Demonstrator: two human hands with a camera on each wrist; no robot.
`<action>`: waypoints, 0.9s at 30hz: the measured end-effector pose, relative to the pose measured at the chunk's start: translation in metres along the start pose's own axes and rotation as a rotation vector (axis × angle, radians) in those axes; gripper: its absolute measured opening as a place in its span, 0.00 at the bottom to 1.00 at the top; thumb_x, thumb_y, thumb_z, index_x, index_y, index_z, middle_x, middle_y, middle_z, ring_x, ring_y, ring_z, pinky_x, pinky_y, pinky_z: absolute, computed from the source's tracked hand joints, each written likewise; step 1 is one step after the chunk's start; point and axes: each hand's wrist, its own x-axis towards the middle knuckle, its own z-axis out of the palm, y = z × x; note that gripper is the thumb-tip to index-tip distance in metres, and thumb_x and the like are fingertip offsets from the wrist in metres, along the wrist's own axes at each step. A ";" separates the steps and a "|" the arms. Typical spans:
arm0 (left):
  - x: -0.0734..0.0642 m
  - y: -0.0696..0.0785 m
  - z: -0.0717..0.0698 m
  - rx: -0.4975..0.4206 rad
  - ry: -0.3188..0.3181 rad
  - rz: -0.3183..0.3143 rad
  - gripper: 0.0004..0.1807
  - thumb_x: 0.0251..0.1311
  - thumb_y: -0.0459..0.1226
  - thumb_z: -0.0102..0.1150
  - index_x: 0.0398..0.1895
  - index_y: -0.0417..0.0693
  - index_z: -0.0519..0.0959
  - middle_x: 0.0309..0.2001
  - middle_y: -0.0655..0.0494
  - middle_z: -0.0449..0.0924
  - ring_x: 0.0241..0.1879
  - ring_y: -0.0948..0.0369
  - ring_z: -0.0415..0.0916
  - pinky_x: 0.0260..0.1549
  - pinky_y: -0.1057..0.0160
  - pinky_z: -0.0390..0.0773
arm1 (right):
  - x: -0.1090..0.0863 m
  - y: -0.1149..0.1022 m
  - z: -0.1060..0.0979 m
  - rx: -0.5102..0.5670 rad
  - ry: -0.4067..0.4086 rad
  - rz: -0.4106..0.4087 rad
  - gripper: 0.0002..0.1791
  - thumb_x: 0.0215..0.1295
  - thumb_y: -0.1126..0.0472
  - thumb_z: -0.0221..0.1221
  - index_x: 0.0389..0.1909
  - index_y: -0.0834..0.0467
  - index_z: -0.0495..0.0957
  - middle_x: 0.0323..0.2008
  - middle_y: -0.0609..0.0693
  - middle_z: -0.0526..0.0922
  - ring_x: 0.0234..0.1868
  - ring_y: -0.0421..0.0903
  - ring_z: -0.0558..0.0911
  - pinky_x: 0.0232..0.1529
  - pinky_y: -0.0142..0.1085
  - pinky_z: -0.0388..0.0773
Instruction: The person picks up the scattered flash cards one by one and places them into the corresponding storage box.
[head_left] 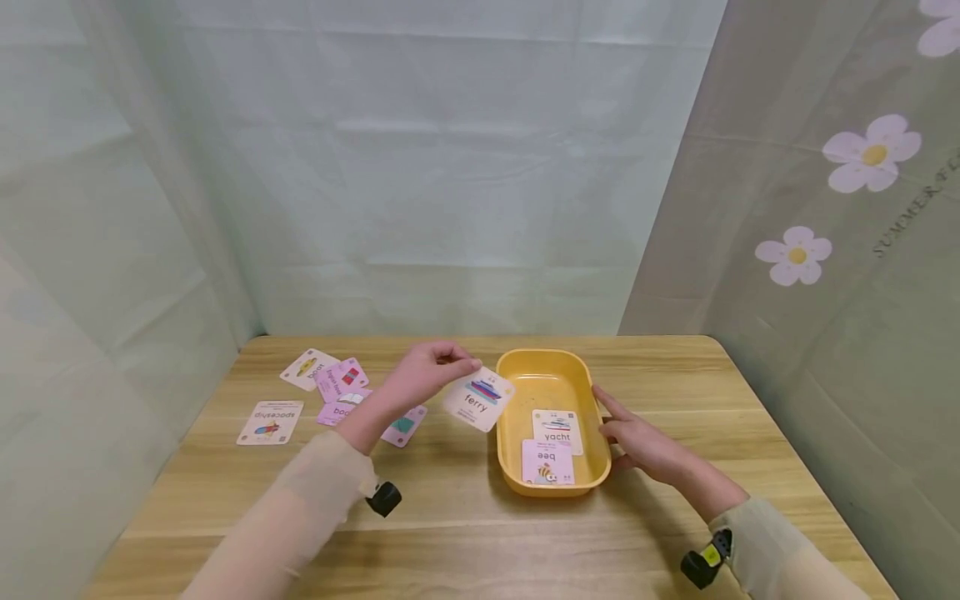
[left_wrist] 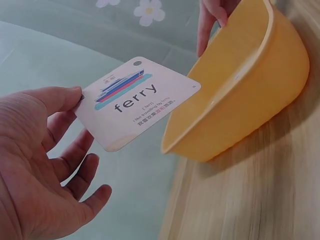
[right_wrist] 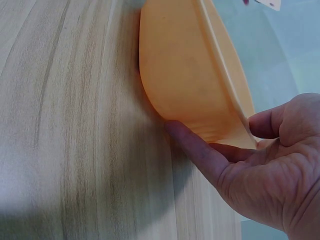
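My left hand (head_left: 429,375) pinches a white picture card (left_wrist: 135,102) by one edge, between thumb and fingers. The card reads "ferry" under a blue and red ship and hangs above the table, its corner overlapping the near side of a yellow plastic tray (head_left: 552,493) in the left wrist view. With its fingers against the tray's outer right wall, my right hand (head_left: 645,446) steadies nothing else; its thumb (right_wrist: 192,147) touches low on that wall. Inside the tray lie a white "yacht" card (head_left: 558,423) and a pink "bee" card (head_left: 547,458), which overlaps it.
Left on the wooden table (head_left: 465,542) are a "spaceship" card (head_left: 270,422), a "boat" card (head_left: 306,367), a pink card with a red picture (head_left: 345,377), a pink card with an open book (head_left: 337,408) and a card with a green picture (head_left: 405,427). Curtains (head_left: 450,167) enclose the table.
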 end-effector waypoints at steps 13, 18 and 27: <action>0.013 0.012 0.015 0.019 -0.023 0.013 0.13 0.67 0.51 0.66 0.41 0.53 0.85 0.39 0.54 0.83 0.40 0.55 0.77 0.39 0.58 0.77 | -0.001 -0.001 0.001 -0.010 0.001 -0.003 0.41 0.76 0.65 0.44 0.84 0.43 0.38 0.81 0.62 0.36 0.74 0.68 0.58 0.54 0.57 0.79; 0.020 0.016 0.023 0.020 -0.033 0.036 0.12 0.66 0.50 0.66 0.40 0.52 0.84 0.38 0.54 0.82 0.38 0.57 0.77 0.37 0.60 0.77 | 0.000 -0.001 0.000 -0.017 -0.002 -0.002 0.41 0.77 0.64 0.45 0.84 0.43 0.38 0.81 0.61 0.36 0.75 0.68 0.58 0.54 0.57 0.79; 0.031 0.030 0.036 0.093 -0.077 0.078 0.12 0.68 0.49 0.65 0.41 0.53 0.85 0.41 0.56 0.83 0.40 0.57 0.78 0.41 0.58 0.78 | -0.001 -0.002 0.000 -0.012 0.007 0.003 0.41 0.77 0.65 0.44 0.84 0.42 0.39 0.82 0.61 0.36 0.75 0.68 0.58 0.55 0.58 0.79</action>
